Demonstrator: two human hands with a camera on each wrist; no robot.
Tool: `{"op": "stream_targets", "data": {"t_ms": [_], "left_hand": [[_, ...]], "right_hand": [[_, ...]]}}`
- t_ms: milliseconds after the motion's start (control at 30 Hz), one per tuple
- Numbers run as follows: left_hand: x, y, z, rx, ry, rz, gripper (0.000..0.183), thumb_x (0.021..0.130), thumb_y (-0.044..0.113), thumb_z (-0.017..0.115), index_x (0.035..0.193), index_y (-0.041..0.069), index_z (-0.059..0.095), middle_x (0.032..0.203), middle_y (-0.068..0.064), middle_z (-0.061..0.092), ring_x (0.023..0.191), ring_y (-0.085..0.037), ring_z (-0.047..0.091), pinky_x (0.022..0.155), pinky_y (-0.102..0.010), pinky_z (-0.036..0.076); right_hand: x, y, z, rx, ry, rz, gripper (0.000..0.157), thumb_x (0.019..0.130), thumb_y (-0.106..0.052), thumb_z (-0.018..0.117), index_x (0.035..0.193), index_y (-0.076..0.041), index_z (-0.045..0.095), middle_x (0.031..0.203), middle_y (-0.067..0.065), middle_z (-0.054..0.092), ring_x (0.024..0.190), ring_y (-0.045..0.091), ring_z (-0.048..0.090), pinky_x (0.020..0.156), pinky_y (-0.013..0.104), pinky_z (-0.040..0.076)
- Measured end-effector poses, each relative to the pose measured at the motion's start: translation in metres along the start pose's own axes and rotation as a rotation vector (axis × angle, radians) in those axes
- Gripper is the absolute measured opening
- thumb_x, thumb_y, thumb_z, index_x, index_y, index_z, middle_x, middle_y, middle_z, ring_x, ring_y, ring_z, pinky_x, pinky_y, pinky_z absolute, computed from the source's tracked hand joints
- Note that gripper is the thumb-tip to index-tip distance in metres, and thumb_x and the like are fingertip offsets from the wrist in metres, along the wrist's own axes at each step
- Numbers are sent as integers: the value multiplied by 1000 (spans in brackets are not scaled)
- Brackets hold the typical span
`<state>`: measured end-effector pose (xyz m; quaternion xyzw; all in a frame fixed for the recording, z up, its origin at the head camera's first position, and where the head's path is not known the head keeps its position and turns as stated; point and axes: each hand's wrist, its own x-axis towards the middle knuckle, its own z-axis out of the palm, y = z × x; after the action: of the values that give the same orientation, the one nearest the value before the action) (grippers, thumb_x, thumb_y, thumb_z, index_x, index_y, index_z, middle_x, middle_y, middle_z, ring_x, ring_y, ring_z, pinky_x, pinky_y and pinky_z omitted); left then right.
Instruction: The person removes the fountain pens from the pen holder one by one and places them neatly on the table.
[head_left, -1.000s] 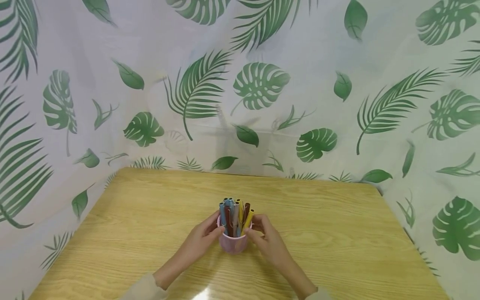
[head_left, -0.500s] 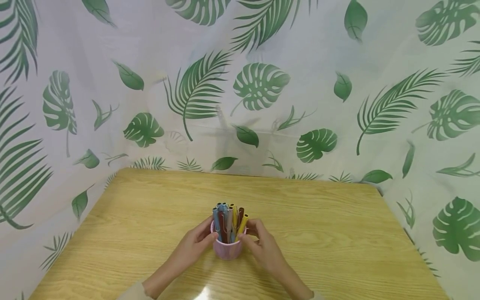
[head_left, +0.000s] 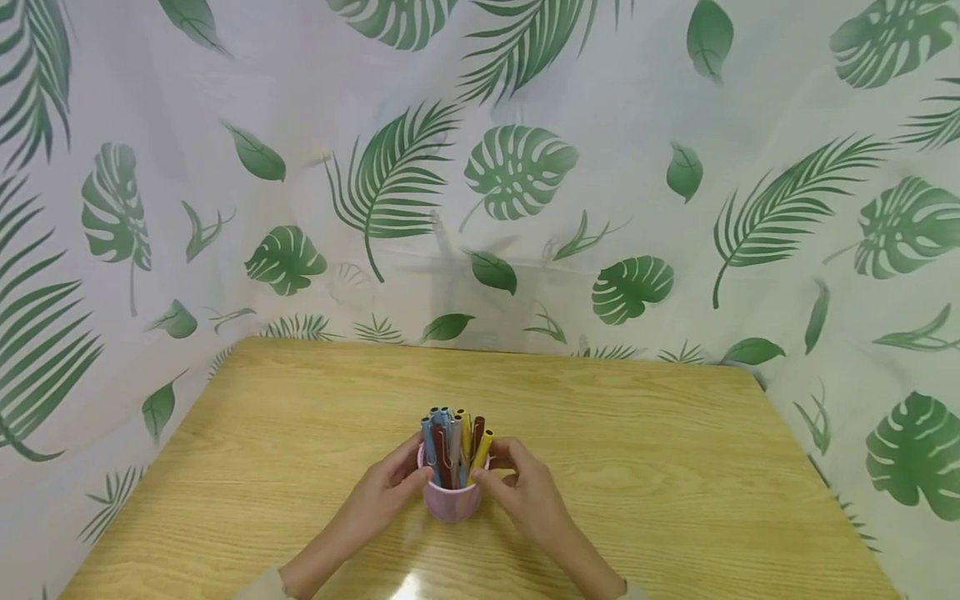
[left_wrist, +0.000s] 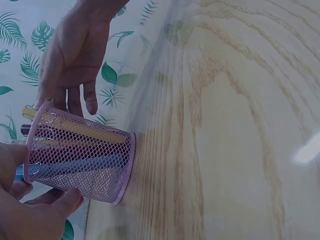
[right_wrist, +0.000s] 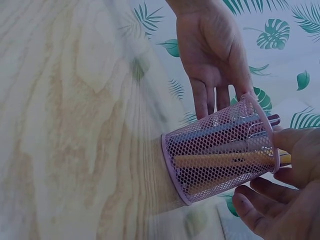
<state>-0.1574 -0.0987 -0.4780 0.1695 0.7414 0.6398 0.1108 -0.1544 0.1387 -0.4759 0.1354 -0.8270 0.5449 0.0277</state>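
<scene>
A pink mesh pen holder [head_left: 452,505] stands upright on the wooden table, its base at the tabletop in both wrist views. Several capped pens [head_left: 453,446] in blue, dark red, yellow and grey are packed inside it, caps up. My left hand [head_left: 384,492] grips its left side, thumb at the near rim and fingers round the side. Opposite it, my right hand [head_left: 531,492] pinches the right rim between thumb and fingers. Through the mesh in the right wrist view, an orange-yellow pen [right_wrist: 215,160] shows. Some left fingertips are hidden behind the holder in the head view.
The wood-grain table [head_left: 675,467] spreads out on all sides of the holder. A white leaf-print sheet [head_left: 555,275] hangs behind the table's back edge and along both sides. A bright glare spot [head_left: 407,586] lies on the near table surface.
Both hands have shifted the pen holder slightly to the left and closer to me, mostly in the first half second. Their hold on it looks the same.
</scene>
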Motion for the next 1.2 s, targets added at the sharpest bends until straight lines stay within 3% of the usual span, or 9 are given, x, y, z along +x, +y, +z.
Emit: {"op": "stream_targets", "data": {"t_ms": [300, 667, 1200], "left_hand": [[2, 1, -1, 14, -11, 18, 61, 108, 20, 57, 161, 2, 32, 155, -29, 42, 142, -42, 44, 115, -43, 40], [2, 3, 0, 17, -4, 8, 61, 108, 22, 57, 161, 3, 32, 153, -30, 45, 140, -43, 46, 115, -48, 41], [1, 0, 0, 1, 5, 8, 60, 109, 21, 56, 161, 4, 33, 150, -27, 50, 137, -40, 51, 112, -44, 45]], "right_hand": [[7, -8, 1, -71, 67, -2, 28, 94, -19, 78, 114, -2, 69, 106, 7, 74, 95, 22, 69, 74, 27, 60], [11, -12, 2, -114, 163, -35, 12, 95, -18, 77, 94, -7, 72, 89, 1, 75, 83, 17, 70, 69, 25, 59], [15, -18, -2, -127, 197, -65, 13, 96, -18, 76, 93, -6, 75, 93, 4, 76, 86, 19, 72, 72, 26, 60]]}}
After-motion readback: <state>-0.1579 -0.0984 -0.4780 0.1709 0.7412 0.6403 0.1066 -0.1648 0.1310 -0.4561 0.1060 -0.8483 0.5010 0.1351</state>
